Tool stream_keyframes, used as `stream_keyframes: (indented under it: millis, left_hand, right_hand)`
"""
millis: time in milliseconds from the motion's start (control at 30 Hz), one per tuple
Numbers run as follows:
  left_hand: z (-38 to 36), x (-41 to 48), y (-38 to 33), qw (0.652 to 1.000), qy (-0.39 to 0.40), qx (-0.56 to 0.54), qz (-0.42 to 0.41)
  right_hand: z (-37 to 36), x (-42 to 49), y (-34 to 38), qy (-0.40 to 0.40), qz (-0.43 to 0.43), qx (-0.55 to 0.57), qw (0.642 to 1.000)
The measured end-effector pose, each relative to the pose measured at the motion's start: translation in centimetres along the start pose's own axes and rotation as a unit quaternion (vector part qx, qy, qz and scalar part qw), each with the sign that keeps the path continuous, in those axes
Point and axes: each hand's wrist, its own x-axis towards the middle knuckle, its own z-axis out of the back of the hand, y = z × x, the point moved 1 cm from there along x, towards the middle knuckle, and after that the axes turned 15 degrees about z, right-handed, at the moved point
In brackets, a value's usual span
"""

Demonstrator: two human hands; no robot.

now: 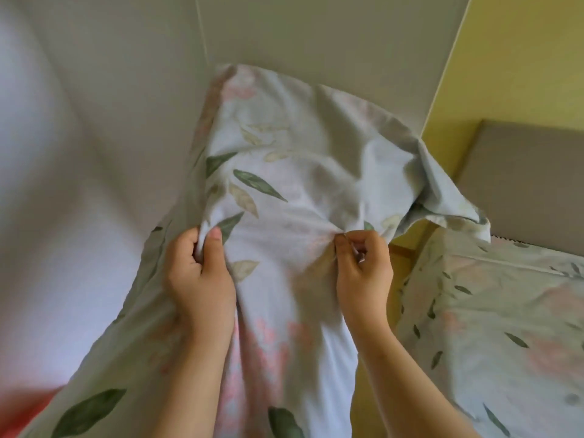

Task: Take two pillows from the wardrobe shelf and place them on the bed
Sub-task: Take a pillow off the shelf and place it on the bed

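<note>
While I carry this pillow [284, 191] in front of me, I should keep both grips firm and hold them level, because I hold only the cloth of the case and not the filling, so the weight can slide down inside. My left hand [200, 273] is closed, and its thumb and fingers pinch a fold of the case near the left edge. My right hand [363, 273] is closed too and pinches a small gather of cloth near the middle. I think it is better to turn my body to the right and lay the pillow down flat, not to throw it.

The pillow hangs upright between my hands, raised before the pale wall [110, 105]. Its case is light blue-grey with green and beige leaves and soft pink flowers. The upper right corner is loose and flops over, so the case seems bigger than the filling. The bed [493, 311], at my right and lower, wears the same leaf pattern, with a grey headboard [531, 178] behind it. The pillow does not touch the bed yet
</note>
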Motion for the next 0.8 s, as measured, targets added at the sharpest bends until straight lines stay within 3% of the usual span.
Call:
stream_keyframes:
  millis: [433, 800]
  left_hand:
    - [-5.6, -19.2, 4.7, 0.974, 0.183, 0.084, 0.099]
    - [-12.7, -32.7, 2.8, 0.895, 0.423, 0.099, 0.097]
  right_hand:
    - [18.4, -8.9, -7.4, -0.119, -0.128, -0.138, 0.975]
    - [35.0, -13.1, -7.7, -0.296, -0.187, -0.260, 0.900]
